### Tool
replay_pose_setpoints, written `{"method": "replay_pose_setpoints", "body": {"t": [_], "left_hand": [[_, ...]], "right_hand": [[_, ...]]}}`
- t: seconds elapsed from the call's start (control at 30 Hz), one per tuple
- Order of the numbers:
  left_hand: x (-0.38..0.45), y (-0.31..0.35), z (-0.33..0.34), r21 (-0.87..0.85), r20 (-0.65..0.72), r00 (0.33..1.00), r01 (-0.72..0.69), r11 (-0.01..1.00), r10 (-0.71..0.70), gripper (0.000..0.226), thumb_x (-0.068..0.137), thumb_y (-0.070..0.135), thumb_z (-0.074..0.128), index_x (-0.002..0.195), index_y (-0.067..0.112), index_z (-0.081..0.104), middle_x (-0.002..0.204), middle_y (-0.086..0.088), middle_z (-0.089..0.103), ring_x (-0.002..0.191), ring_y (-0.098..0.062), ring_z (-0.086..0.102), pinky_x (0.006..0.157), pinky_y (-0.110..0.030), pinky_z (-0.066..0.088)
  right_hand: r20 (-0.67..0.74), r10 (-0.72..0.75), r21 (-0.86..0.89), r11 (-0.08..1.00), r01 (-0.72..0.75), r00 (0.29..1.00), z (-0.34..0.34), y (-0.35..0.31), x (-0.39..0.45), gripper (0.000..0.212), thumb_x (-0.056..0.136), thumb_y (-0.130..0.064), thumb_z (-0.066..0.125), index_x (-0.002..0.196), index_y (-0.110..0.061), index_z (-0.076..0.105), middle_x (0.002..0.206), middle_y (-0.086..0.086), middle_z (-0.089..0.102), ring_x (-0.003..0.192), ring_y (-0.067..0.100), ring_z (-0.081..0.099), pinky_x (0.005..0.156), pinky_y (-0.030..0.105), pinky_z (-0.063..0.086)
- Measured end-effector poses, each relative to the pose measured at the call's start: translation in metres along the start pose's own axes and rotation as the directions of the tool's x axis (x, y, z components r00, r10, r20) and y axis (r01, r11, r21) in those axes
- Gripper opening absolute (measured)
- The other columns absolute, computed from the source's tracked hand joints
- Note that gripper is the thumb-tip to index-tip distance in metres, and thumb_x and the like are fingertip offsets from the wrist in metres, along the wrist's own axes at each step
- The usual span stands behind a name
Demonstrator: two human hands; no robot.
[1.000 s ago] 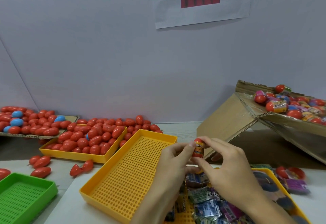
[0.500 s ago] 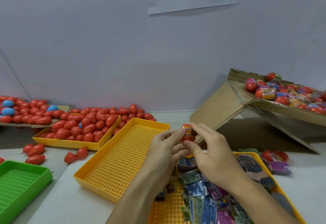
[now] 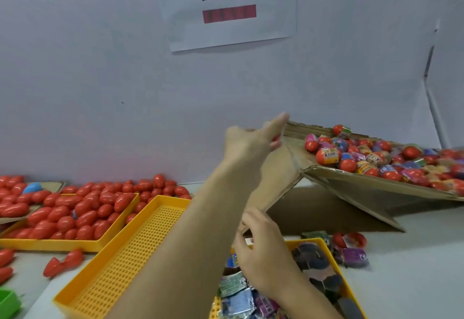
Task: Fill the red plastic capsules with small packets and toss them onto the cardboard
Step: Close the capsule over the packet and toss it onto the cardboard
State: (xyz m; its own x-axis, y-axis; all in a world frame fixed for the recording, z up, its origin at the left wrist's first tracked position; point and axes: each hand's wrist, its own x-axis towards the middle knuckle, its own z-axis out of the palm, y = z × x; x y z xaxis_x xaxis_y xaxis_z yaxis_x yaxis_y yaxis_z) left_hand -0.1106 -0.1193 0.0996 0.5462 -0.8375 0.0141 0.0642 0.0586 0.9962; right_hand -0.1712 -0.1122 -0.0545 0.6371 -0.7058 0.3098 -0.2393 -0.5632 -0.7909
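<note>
Now my left hand reaches up at the near edge of the cardboard, fingers loosening round a red capsule just glimpsed between them. My right hand hovers, fingers loosely curled and holding nothing, over the packets in the yellow tray. Risk, as I judge it: released this near the edge, the capsule could clip the lip, drop to the counter, or roll down the slope.

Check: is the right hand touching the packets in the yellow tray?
Cannot tell. In the head view the right hand hangs over the packets in the yellow tray, its fingertips hidden.
</note>
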Motion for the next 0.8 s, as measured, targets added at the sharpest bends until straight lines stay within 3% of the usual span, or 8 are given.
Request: {"method": "replay_pose_setpoints", "body": {"t": [0.07,0.1,0.17,0.23,0.37,0.53,0.63,0.8], "left_hand": [[0.006,0.011,0.03,-0.056,0.155,0.988,0.02,0.998,-0.011,0.05,0.079,0.033,0.08,0.106,-0.005,0.063,0.103,-0.009,0.069,0.088,-0.017,0.072,0.096,-0.035,0.053],[0.01,0.006,0.036,-0.009,0.168,0.986,0.008,1.0,-0.006,0.049,0.082,0.032,0.079,0.11,-0.004,0.061,0.102,-0.007,0.065,0.089,-0.017,0.071,0.091,-0.033,0.054],[0.017,-0.016,0.026,0.202,0.074,0.996,-0.069,0.977,0.055,0.026,0.087,0.03,0.075,0.097,0.009,0.065,0.088,-0.003,0.065,0.085,-0.022,0.072,0.076,-0.033,0.056],[0.026,-0.041,-0.006,0.418,-0.059,0.981,-0.142,0.897,0.184,0.016,0.09,0.026,0.069,0.078,0.017,0.064,0.084,-0.011,0.07,0.086,-0.031,0.07,0.081,-0.04,0.058],[0.055,-0.076,-0.095,0.746,-0.144,0.94,-0.102,0.658,0.31,0.021,0.093,0.016,0.059,0.109,0.004,0.068,0.103,-0.011,0.071,0.097,-0.026,0.066,0.086,-0.034,0.053],[0.095,-0.096,-0.169,0.892,-0.138,0.956,0.007,0.451,0.258,0.023,0.095,0.007,0.054,0.115,0.005,0.066,0.113,-0.017,0.068,0.096,-0.029,0.064,0.08,-0.033,0.053],[0.12,-0.099,-0.179,0.952,-0.04,0.983,-0.018,0.306,0.18,0.025,0.096,0.005,0.054,0.118,0.009,0.066,0.123,-0.017,0.063,0.102,-0.031,0.064,0.086,-0.037,0.054],[0.147,-0.108,-0.179,0.985,0.152,0.988,-0.152,-0.083,-0.01,0.04,0.095,0.0,0.054,0.127,0.022,0.063,0.13,-0.008,0.051,0.109,-0.026,0.057,0.079,-0.029,0.047]], "right_hand": [[0.009,0.015,0.055,0.998,-0.015,1.0,0.0,-0.001,0.0,0.022,0.102,-0.034,0.051,0.121,-0.043,0.057,0.116,-0.018,0.055,0.115,0.003,0.05,0.104,0.035,0.046],[0.013,0.023,0.071,0.997,-0.024,1.0,-0.001,-0.002,0.0,0.02,0.101,-0.031,0.053,0.11,-0.049,0.057,0.108,-0.017,0.056,0.108,0.003,0.052,0.1,0.035,0.048],[0.015,0.004,0.055,0.998,-0.004,1.0,-0.001,0.0,0.001,0.021,0.102,-0.031,0.051,0.109,-0.049,0.056,0.106,-0.02,0.055,0.106,0.001,0.051,0.098,0.028,0.045],[0.026,-0.014,-0.027,1.0,0.015,1.0,-0.001,0.002,0.002,0.023,0.103,-0.035,0.045,0.123,-0.039,0.056,0.114,-0.021,0.051,0.11,-0.003,0.045,0.1,0.023,0.038],[0.008,-0.025,-0.067,0.997,0.025,1.0,-0.003,-0.001,0.001,0.03,0.103,-0.031,0.046,0.13,-0.037,0.057,0.116,-0.025,0.052,0.114,-0.007,0.046,0.101,0.018,0.041],[0.002,-0.029,-0.087,0.996,0.029,1.0,-0.002,-0.005,0.0,0.026,0.103,-0.03,0.048,0.123,-0.043,0.058,0.109,-0.029,0.054,0.109,-0.009,0.048,0.095,0.018,0.045],[-0.002,-0.02,-0.092,0.996,0.02,1.0,-0.003,-0.006,0.001,0.025,0.102,-0.028,0.05,0.118,-0.044,0.06,0.107,-0.03,0.056,0.107,-0.01,0.048,0.092,0.015,0.045],[0.001,-0.031,-0.124,0.992,0.031,1.0,-0.005,-0.007,0.003,0.024,0.101,-0.027,0.051,0.114,-0.044,0.061,0.106,-0.028,0.056,0.107,-0.01,0.046,0.086,0.01,0.042]]}}
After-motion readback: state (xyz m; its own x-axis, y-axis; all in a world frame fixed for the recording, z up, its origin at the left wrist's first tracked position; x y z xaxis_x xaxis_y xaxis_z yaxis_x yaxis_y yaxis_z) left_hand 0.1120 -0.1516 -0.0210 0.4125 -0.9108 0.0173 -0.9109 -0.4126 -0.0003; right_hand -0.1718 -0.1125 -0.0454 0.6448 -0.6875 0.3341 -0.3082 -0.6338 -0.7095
